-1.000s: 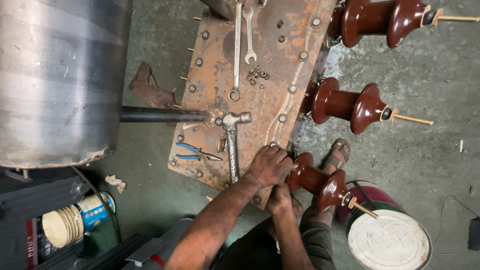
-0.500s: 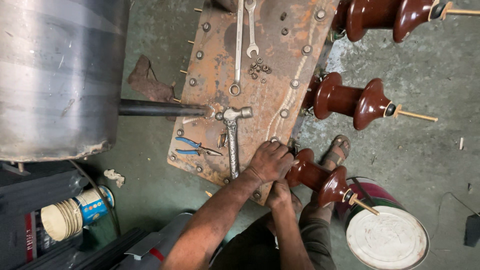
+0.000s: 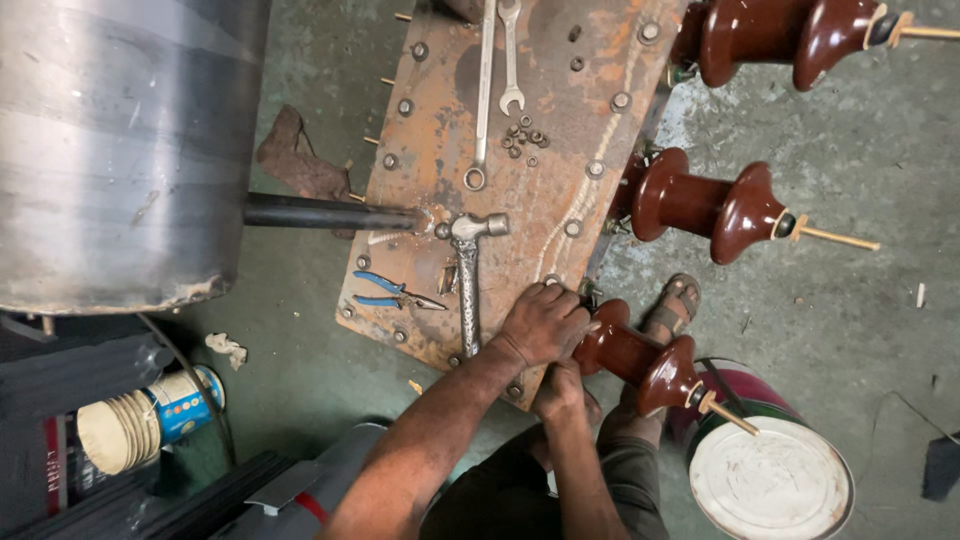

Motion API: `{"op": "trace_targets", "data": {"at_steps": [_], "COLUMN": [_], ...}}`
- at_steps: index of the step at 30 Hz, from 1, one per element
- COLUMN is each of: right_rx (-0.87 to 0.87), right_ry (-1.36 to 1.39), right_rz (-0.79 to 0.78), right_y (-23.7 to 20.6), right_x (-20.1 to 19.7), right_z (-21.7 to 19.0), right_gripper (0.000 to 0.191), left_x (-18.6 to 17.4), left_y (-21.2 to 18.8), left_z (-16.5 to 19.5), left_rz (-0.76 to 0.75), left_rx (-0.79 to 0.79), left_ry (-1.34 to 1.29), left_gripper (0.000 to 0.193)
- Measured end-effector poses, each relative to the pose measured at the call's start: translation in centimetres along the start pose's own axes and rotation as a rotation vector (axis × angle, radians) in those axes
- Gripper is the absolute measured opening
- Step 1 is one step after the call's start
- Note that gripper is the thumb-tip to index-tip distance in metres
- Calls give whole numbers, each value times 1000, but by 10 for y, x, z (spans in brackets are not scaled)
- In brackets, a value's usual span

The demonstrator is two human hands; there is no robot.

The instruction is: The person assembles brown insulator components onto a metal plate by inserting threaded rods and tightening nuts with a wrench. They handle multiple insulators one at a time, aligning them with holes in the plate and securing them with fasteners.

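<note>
Head view looks down on a big dull steel drum [image 3: 110,150] beside a rusty steel plate [image 3: 520,200] studded with bolts, lying flat as a workbench. Three glossy brown ribbed insulators stand out from its edge; the nearest insulator [image 3: 640,362] sits at the lower corner. The left hand [image 3: 545,322] curls closed over its base, bracing it; the right hand [image 3: 560,392] grips just underneath, fingers hidden. A hammer [image 3: 468,280], blue-handled pliers [image 3: 395,292] and loose nuts [image 3: 525,138] lie within reach.

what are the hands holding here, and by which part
Both hands are at the nearest brown ceramic insulator: the left hand covers its base where it meets the rusty plate; the right hand is under that end. Exact grip is hidden.
</note>
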State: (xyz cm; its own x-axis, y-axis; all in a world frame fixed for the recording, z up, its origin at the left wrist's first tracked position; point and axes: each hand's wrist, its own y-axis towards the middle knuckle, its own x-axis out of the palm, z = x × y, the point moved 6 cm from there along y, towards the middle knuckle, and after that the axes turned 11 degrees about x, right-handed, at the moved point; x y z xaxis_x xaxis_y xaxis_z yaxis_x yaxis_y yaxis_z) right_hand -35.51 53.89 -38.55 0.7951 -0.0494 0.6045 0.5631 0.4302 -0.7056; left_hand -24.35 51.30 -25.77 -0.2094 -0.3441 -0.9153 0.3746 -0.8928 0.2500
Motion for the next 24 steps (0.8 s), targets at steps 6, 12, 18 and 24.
{"op": "trace_targets", "data": {"at_steps": [6,12,18,24], "right_rx": [-2,2,19,24], "right_ry": [0,-59,12,-32], "right_rz": [45,-27,53,30], "right_y": [2,2,-2,5], "right_x": [-7,3,5,6], "right_z": [0,2,2,0], "right_gripper": [45,47,58,55], "left_x": [0,-2,-1,5], "left_y": [0,-1,-1,-5], "left_z": [0,1,1,-1], "left_rz": [10,21,36,-11], "left_rx": [-3,6,10,1], "left_ry": [-8,-7,-8,-1], "left_gripper": [15,20,19,16]}}
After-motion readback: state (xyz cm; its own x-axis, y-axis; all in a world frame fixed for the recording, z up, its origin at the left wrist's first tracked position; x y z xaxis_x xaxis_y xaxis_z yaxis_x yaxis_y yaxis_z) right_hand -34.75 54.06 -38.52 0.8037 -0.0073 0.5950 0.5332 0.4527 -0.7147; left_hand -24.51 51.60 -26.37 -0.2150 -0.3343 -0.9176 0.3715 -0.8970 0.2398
